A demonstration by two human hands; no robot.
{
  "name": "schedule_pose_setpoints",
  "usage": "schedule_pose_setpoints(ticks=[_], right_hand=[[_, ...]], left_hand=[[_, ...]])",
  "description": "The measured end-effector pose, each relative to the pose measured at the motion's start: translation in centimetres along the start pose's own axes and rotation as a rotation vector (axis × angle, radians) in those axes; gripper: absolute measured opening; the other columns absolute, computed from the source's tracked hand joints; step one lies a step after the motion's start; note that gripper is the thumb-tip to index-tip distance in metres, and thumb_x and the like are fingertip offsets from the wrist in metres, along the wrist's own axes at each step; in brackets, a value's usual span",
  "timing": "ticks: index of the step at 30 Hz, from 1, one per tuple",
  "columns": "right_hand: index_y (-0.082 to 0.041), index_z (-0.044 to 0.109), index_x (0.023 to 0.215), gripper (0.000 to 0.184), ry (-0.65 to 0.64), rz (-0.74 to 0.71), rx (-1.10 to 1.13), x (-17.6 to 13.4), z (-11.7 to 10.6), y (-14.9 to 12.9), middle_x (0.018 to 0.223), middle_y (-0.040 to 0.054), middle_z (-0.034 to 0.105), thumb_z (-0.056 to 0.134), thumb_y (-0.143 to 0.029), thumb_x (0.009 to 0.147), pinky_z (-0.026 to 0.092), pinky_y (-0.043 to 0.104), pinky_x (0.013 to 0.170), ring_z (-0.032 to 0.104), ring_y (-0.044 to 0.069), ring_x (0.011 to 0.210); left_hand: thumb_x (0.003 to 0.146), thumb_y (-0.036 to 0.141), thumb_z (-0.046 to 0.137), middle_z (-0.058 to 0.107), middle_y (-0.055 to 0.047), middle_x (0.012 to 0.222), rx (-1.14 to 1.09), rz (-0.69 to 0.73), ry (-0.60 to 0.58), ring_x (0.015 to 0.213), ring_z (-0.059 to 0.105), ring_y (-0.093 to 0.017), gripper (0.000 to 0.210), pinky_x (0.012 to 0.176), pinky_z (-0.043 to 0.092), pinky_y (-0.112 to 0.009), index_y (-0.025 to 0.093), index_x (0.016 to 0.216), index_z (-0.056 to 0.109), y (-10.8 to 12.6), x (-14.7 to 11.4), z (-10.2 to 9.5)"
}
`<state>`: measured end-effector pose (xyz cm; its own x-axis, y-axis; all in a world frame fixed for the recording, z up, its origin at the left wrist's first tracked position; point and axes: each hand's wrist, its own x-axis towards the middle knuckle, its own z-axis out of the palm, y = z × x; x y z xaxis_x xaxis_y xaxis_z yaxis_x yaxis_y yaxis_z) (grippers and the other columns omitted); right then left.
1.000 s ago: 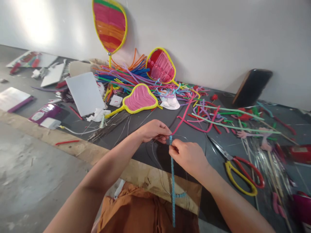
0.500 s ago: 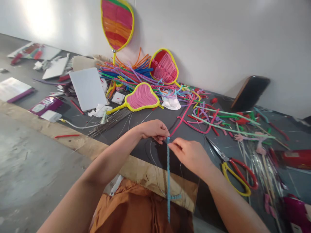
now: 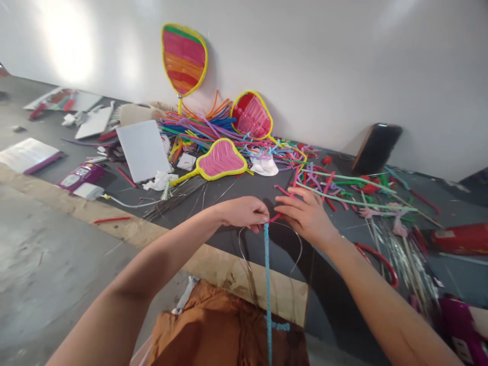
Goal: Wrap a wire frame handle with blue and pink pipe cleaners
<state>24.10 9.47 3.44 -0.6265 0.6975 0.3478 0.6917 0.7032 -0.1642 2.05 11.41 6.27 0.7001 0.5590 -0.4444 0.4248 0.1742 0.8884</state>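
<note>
My left hand (image 3: 249, 213) pinches the top of a light blue twisted pipe cleaner (image 3: 268, 274), which hangs straight down over my lap. A pink pipe cleaner (image 3: 275, 218) also runs out from the same pinch and passes to the right behind my other fingers. My right hand (image 3: 305, 216) is just right of the pinch, its fingers stretched out and apart against the pink pipe cleaner. A thin wire loop (image 3: 299, 254) hangs around the blue strand. Scissors with a red handle (image 3: 385, 259) lie partly hidden under my right forearm.
Yellow-rimmed fan shapes lean on the wall, and a pink fan shape (image 3: 221, 160) lies on the table. Behind are heaped pipe cleaners (image 3: 202, 124), a white card (image 3: 143, 151) and a propped phone (image 3: 377, 148). A purple glue gun (image 3: 463, 325) is at the right.
My right hand has moved up and right from beside the blue strand, its fingers spreading from a pinch. My left hand keeps its hold. The view has shifted slightly.
</note>
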Motion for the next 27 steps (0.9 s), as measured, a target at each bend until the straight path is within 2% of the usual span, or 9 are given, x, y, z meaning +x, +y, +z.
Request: schedule_pose_setpoints(ticks=[4,7,12,15,18,22,23,25,27], right_hand=[[-0.024,0.068,0.098,0.020,-0.006,0.016,-0.016,-1.0,-0.1,-1.5,0.082,0.0013,0.072,0.049,-0.025,0.092,0.028,0.037,0.092,0.056,0.015,0.088],[-0.025,0.068,0.099,0.021,-0.021,0.014,-0.039,-1.7,0.0,-2.9,0.074,0.0009,0.070,0.049,-0.021,0.091,0.025,0.038,0.093,0.055,0.014,0.084],[-0.028,0.069,0.096,0.020,0.013,-0.025,-0.002,-2.5,0.6,-4.5,0.072,-0.0008,0.070,0.052,-0.019,0.089,0.028,0.037,0.092,0.056,0.014,0.082],[-0.025,0.066,0.104,0.020,0.011,-0.025,0.020,-3.0,0.7,-4.0,0.087,0.0028,0.071,0.053,-0.024,0.089,0.033,0.037,0.090,0.056,0.017,0.091],[-0.020,0.062,0.112,0.027,0.076,0.091,0.043,-3.8,0.0,-3.2,0.106,0.0085,0.067,0.047,-0.022,0.091,0.040,0.037,0.088,0.054,0.021,0.102],[-0.019,0.065,0.102,0.025,0.262,0.298,-0.011,-4.2,-1.7,-4.3,0.092,0.0085,0.068,0.043,-0.021,0.091,0.044,0.033,0.083,0.058,0.020,0.091],[-0.019,0.066,0.100,0.025,0.222,0.300,-0.045,-4.0,-1.9,-5.1,0.088,0.0079,0.068,0.043,-0.022,0.091,0.044,0.031,0.079,0.060,0.019,0.085],[-0.019,0.067,0.098,0.025,0.024,0.311,-0.128,-3.2,-1.9,-7.0,0.077,0.0060,0.069,0.043,-0.023,0.091,0.042,0.026,0.064,0.063,0.017,0.072],[-0.019,0.066,0.102,0.026,-0.148,0.362,-0.211,-2.0,-1.4,-8.5,0.066,0.0050,0.068,0.043,-0.024,0.091,0.033,0.027,0.050,0.063,0.017,0.059]], left_hand=[[0.076,0.023,0.056,0.060,0.002,0.062,0.000,0.010,0.083,0.059,0.061,-0.010,0.010,0.058,0.047,-0.019,0.015,0.069,0.056,0.2,-0.6,-0.1],[0.076,0.025,0.057,0.060,0.002,0.061,-0.013,0.011,0.116,0.057,0.060,-0.009,0.012,0.057,0.046,-0.019,0.015,0.070,0.056,0.3,-0.7,0.0],[0.075,0.023,0.057,0.057,0.003,0.057,0.012,0.004,0.114,0.053,0.057,-0.007,0.011,0.054,0.044,-0.017,0.014,0.068,0.058,0.4,-0.5,0.3],[0.075,0.022,0.057,0.058,0.003,0.056,-0.018,-0.042,0.083,0.054,0.057,-0.007,0.010,0.054,0.045,-0.017,0.014,0.069,0.059,0.2,-0.3,0.0],[0.074,0.023,0.060,0.059,0.002,0.056,-0.080,-0.132,0.109,0.053,0.058,-0.008,0.010,0.054,0.047,-0.019,0.014,0.070,0.058,-0.4,-0.1,-0.7],[0.072,0.027,0.063,0.058,0.002,0.055,-0.130,-0.201,0.150,0.048,0.055,-0.007,0.016,0.051,0.046,-0.019,0.014,0.067,0.057,-1.4,0.3,-1.3],[0.072,0.028,0.063,0.057,0.002,0.055,-0.133,-0.201,0.145,0.047,0.055,-0.007,0.017,0.050,0.046,-0.019,0.014,0.066,0.056,-1.5,0.4,-1.3],[0.072,0.030,0.063,0.055,0.003,0.054,-0.126,-0.186,0.130,0.046,0.053,-0.006,0.019,0.049,0.045,-0.019,0.014,0.065,0.055,-1.5,0.4,-1.1],[0.072,0.030,0.062,0.054,0.003,0.053,-0.113,-0.155,0.115,0.046,0.052,-0.006,0.019,0.050,0.045,-0.019,0.014,0.065,0.055,-1.3,0.4,-0.9]])
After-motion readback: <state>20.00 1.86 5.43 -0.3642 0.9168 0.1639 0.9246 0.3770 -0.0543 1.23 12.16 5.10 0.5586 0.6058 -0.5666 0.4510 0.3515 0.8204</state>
